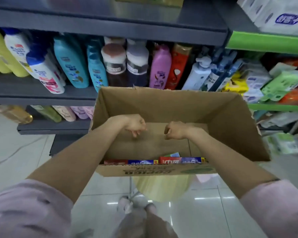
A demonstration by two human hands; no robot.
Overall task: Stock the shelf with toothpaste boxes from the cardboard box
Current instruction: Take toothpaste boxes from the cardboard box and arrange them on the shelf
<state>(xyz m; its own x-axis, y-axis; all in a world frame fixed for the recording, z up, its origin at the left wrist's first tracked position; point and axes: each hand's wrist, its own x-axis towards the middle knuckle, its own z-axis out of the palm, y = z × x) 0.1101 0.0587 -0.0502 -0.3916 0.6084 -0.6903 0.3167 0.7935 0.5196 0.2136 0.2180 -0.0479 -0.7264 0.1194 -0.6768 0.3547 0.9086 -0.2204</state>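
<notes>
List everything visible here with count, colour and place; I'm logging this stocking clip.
open brown cardboard box: one, centre, before the shelves
red-and-blue toothpaste boxes: at least two, along the box's near wall
coloured shampoo bottles: many, middle dark shelf
dark grey metal shelves: several tiers, left and centre
green-edged shelf of packets: one, right
yellow round object: one, on the floor under the box
left hand: fingers curled, empty, over the box
right hand: fingers curled, empty, over the box
</notes>
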